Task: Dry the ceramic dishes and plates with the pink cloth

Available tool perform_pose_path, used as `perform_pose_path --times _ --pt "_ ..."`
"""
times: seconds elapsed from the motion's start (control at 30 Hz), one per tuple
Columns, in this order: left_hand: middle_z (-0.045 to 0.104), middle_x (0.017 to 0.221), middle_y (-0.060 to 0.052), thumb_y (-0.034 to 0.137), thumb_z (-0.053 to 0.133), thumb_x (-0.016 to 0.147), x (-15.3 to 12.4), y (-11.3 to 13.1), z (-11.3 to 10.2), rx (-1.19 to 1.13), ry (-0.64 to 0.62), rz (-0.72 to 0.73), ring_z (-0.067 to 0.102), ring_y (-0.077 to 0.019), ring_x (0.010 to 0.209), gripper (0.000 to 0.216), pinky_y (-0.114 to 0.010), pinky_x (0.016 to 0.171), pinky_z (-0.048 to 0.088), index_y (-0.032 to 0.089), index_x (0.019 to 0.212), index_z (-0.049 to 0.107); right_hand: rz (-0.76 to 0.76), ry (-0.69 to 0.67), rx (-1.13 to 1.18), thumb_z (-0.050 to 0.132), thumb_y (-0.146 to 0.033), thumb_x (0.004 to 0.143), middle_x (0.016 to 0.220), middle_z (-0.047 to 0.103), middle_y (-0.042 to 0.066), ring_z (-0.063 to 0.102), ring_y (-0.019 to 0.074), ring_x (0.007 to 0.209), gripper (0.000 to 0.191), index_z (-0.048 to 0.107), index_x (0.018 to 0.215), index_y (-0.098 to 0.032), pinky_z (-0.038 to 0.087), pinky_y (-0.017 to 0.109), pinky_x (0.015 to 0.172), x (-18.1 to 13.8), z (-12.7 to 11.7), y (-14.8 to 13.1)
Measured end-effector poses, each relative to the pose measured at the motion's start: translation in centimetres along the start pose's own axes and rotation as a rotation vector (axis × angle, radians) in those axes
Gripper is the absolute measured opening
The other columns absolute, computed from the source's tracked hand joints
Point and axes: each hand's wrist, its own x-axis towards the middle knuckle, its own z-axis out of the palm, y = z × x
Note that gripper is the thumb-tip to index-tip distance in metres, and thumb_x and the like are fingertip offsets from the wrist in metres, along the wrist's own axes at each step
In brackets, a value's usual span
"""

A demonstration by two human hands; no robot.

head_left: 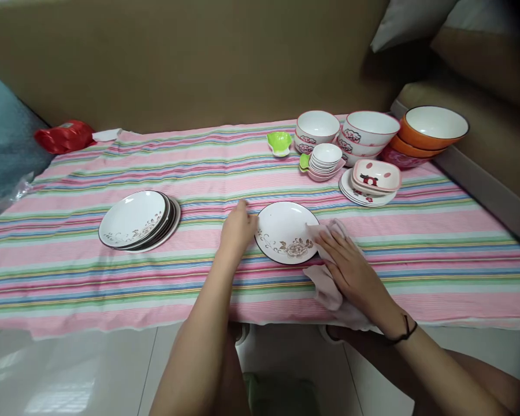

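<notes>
A white oval plate (281,222) with a dark rim and brown flower pattern lies on the striped cloth in front of me. My left hand (238,228) is at its left edge, fingers curled with the tips at the rim; the thumb's grip is partly hidden. On the right side of the plate, my right hand (346,266) presses a pale pink cloth (327,289) against the rim. Part of that cloth hangs loosely below the hand. To the left stands a stack of similar plates (134,216), slightly offset from one another.
Along the back right are white bowls (318,124), more stacked bowls (370,127), orange bowls (435,127), small dishes (327,156) and a pink rectangular dish (377,176) on plates. A green leaf-shaped dish (279,143) sits nearby. A red bundle (65,137) lies far left.
</notes>
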Motion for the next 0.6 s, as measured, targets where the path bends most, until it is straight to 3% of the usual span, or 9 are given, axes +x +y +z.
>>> perform_pose_path --times 0.07,0.17,0.23,0.3,0.43,0.5,0.6 --pt "0.069 0.086 -0.010 0.031 0.059 0.081 0.0 -0.3 -0.4 -0.063 -0.217 -0.117 0.067 -0.0246 0.077 0.027 -0.034 0.069 0.051 0.015 0.103 0.056 -0.007 0.021 -0.017 0.033 -0.027 0.098 0.153 0.037 0.006 0.021 0.0256 0.146 0.051 0.033 0.148 -0.022 0.030 0.055 0.114 0.2 0.2 -0.3" --pt "0.068 0.080 -0.007 0.022 0.062 0.077 -0.2 -0.6 -0.7 -0.216 -0.480 -0.153 0.068 -0.0209 0.065 0.024 -0.030 0.059 0.052 0.016 0.099 0.055 -0.036 0.025 -0.047 0.034 -0.025 0.097 0.148 0.045 0.009 0.026 0.0280 0.144 0.048 0.043 0.143 -0.016 0.031 0.055 0.113 0.7 1.0 -1.7" --pt "0.068 0.082 -0.006 0.016 0.059 0.076 -0.3 -0.5 -0.6 -0.209 -0.467 -0.101 0.067 -0.0187 0.062 0.026 -0.028 0.058 0.051 0.016 0.101 0.055 -0.081 -0.011 -0.061 0.035 -0.024 0.097 0.142 0.052 0.011 0.036 0.0290 0.139 0.045 0.050 0.138 -0.013 0.034 0.054 0.112 1.1 2.0 -3.6" --pt "0.069 0.081 -0.005 0.016 0.057 0.078 -0.2 -0.4 -0.3 -0.117 -0.358 -0.030 0.067 -0.0187 0.064 0.029 -0.029 0.061 0.051 0.016 0.107 0.056 -0.139 -0.028 -0.068 0.035 -0.022 0.097 0.142 0.051 0.016 0.043 0.0291 0.134 0.046 0.049 0.137 -0.005 0.039 0.050 0.109 1.5 3.0 -6.0" --pt "0.070 0.082 -0.006 0.023 0.056 0.083 -0.2 0.1 0.2 0.065 -0.129 0.033 0.067 -0.0228 0.081 0.039 -0.032 0.074 0.048 0.017 0.121 0.053 -0.222 -0.089 -0.002 0.039 -0.025 0.097 0.149 0.043 0.011 0.036 0.0250 0.139 0.047 0.043 0.143 -0.012 0.038 0.045 0.112 2.3 3.6 -9.5" --pt "0.070 0.087 -0.008 0.028 0.062 0.079 -0.4 0.1 0.2 0.092 -0.158 0.017 0.066 -0.0248 0.085 0.044 -0.032 0.073 0.048 0.016 0.120 0.054 -0.225 -0.107 0.039 0.039 -0.026 0.098 0.146 0.048 0.008 0.038 0.0234 0.139 0.043 0.048 0.140 -0.018 0.038 0.044 0.111 2.5 3.0 -9.5" --pt "0.070 0.092 -0.008 0.024 0.070 0.070 -0.7 -0.2 0.1 0.074 -0.293 0.015 0.066 -0.0252 0.085 0.052 -0.031 0.069 0.048 0.017 0.118 0.053 -0.187 -0.112 0.102 0.037 -0.025 0.098 0.141 0.053 0.006 0.045 0.0212 0.133 0.043 0.049 0.139 -0.021 0.042 0.043 0.109 2.5 1.6 -7.3"
